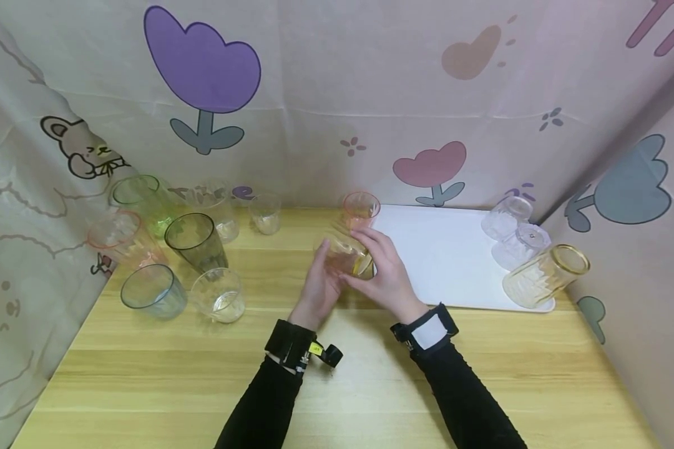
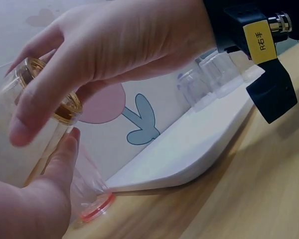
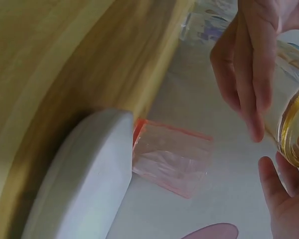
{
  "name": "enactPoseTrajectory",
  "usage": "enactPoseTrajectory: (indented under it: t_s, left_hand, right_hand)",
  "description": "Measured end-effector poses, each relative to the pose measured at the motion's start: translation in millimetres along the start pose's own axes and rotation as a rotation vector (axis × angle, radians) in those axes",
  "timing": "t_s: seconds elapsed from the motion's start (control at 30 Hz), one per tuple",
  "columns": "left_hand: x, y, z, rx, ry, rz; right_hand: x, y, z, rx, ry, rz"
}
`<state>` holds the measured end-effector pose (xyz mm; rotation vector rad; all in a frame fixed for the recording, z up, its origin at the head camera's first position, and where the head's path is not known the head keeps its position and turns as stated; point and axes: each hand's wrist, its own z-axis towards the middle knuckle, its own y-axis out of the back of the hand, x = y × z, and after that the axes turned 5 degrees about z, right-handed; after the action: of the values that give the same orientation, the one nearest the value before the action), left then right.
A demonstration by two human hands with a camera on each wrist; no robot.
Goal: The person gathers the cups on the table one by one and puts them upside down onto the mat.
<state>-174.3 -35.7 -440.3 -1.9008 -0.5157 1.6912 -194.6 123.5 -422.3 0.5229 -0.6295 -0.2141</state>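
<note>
Two hands, the left hand (image 1: 317, 290) and the right hand (image 1: 384, 271), are wrapped around one gold-rimmed glass (image 1: 345, 257), tilted above the table (image 1: 337, 374). A pink-rimmed glass (image 1: 361, 209) is stood at 12 o'clock, touching the white tray (image 1: 444, 255).

A wooden table (image 1: 146, 386) stands enclosed by tulip-printed curtains (image 1: 326, 93).

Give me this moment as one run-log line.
left hand: holds amber glass | right hand: holds same glass | pink cup: upright beside white tray

Pink cup (image 1: 361, 209) close behind — front clear
</note>
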Motion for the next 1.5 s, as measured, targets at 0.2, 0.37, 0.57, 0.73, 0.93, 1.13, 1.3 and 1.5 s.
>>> enactPoseTrajectory:
  t_s: [0.2, 0.37, 0.57, 0.73, 0.93, 1.13, 1.3, 1.5]
  left_hand:
    - [1.4, -1.9, 0.3, 0.009, 0.008, -0.013]
    - [2.0, -1.2, 0.8, 0.027, 0.013, 0.002]
    - [3.0, -0.3, 0.9, 0.054, 0.030, 0.044]
    - [4.1, 0.2, 1.3, 0.078, 0.011, 0.086]
    - [6.8, -0.9, -1.5, 0.079, 0.015, 0.164]
    - [14.2, -7.5, -2.8, 0.060, -0.044, 0.298]
    - [26.1, -17.3, -2.0, 0.146, -0.198, 0.806]
    - [39.5, -34.3, -3.8, 0.290, -0.462, 1.677]
  right_hand:
    - [0.5, -0.8, -1.5, 0.015, -0.010, -0.003]
    - [-0.6, -0.1, -1.1, 0.012, -0.003, 0.005]
    - [-1.2, 2.8, 0.2, -0.001, -0.004, 0.025]
    - [-0.2, 6.8, 2.1, -0.035, -0.011, 0.062]
    - [2.3, 16.4, 2.9, -0.091, -0.062, 0.090]
    - [0.4, 30.6, 5.0, -0.186, -0.114, 0.087]
    - [-0.2, 44.8, 8.3, -0.287, -0.145, 0.081]
    - [13.7, 58.5, 14.4, -0.383, -0.203, 0.079]
